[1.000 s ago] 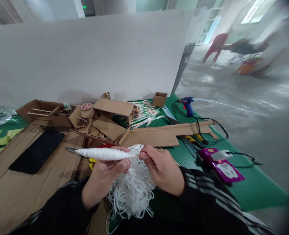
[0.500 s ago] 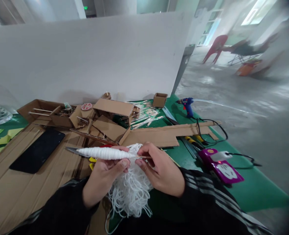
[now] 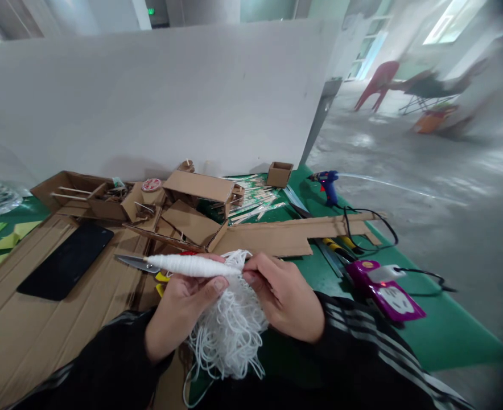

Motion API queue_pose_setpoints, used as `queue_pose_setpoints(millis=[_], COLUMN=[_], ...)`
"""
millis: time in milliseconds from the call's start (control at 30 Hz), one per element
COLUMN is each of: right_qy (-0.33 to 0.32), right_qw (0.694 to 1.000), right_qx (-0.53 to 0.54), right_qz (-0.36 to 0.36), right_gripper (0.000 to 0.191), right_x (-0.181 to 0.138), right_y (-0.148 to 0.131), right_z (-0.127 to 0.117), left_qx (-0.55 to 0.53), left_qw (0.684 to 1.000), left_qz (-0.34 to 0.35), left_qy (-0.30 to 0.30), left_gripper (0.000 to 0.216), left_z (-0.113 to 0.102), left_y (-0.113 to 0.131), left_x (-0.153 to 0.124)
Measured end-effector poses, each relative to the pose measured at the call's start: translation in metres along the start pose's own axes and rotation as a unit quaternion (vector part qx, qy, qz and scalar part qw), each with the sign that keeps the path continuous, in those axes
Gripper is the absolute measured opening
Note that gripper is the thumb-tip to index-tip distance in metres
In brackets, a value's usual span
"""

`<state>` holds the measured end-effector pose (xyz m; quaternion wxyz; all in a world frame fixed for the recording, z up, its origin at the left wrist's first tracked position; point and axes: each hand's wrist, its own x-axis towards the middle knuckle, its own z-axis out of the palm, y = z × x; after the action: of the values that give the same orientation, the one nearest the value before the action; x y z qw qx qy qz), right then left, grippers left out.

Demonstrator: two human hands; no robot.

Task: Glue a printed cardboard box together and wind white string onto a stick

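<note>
A stick wound with white string (image 3: 187,265), thick in the middle and tapering to both ends, lies nearly level in front of me. My left hand (image 3: 187,296) is closed around its middle, thumb on the near side. At its right end, my right hand (image 3: 279,296) pinches with thumb and fingers, hiding the tip. Below and behind the hands hangs a loose tangle of white string (image 3: 230,336). Scissors (image 3: 134,262) with yellow handles lie under the wound stick, their blades pointing left; my left hand partly hides them.
Cardboard boxes (image 3: 198,185) and thin wooden sticks (image 3: 255,196) lie at the back. A black tablet (image 3: 66,262) rests on cardboard at left. On the right are a blue glue gun (image 3: 328,185), its cable, a purple power strip (image 3: 383,293) and a cardboard strip (image 3: 268,236).
The wound stick has shifted slightly right, uncovering more of the scissor blades. My right fingers have closed over its right end, where bare stick showed before.
</note>
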<state>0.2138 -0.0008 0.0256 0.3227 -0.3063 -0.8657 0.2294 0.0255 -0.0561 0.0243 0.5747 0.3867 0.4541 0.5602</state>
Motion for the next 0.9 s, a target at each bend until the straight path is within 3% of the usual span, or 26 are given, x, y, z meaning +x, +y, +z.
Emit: queue_pose_setpoints(millis=[67, 267, 433, 633, 800, 900], right_qy=[0.002, 0.003, 0.007, 0.004, 0.005, -0.010], right_qw=[1.000, 1.000, 1.000, 1.000, 0.999, 1.000], right_qx=[-0.013, -0.003, -0.026, -0.012, -0.039, -0.022], right_qz=[0.002, 0.000, -0.008, -0.003, -0.007, 0.005], right_gripper=[0.018, 0.006, 0.020, 0.005, 0.018, 0.009], right_x=[0.0005, 0.0019, 0.0025, 0.0019, 0.0019, 0.0024], right_y=[0.0006, -0.0003, 0.0002, 0.0009, 0.0025, 0.0026], right_z=[-0.0004, 0.0006, -0.0007, -0.0008, -0.0021, -0.0028], left_qx=[0.006, 0.019, 0.041, 0.028, 0.021, 0.011], left_qw=[1.000, 1.000, 0.999, 0.999, 1.000, 1.000], left_qz=[0.004, -0.002, 0.013, 0.007, 0.002, -0.007], left_qy=[0.005, 0.007, 0.018, 0.017, 0.022, 0.019], left_gripper=[0.027, 0.029, 0.028, 0.027, 0.030, 0.030], left_z=[-0.0008, -0.0026, -0.0011, -0.0002, 0.0020, 0.0009], left_y=[-0.0002, -0.0004, 0.0001, 0.0005, 0.0026, 0.0020], left_x=[-0.0003, -0.0002, -0.0012, -0.0013, -0.0001, 0.0005])
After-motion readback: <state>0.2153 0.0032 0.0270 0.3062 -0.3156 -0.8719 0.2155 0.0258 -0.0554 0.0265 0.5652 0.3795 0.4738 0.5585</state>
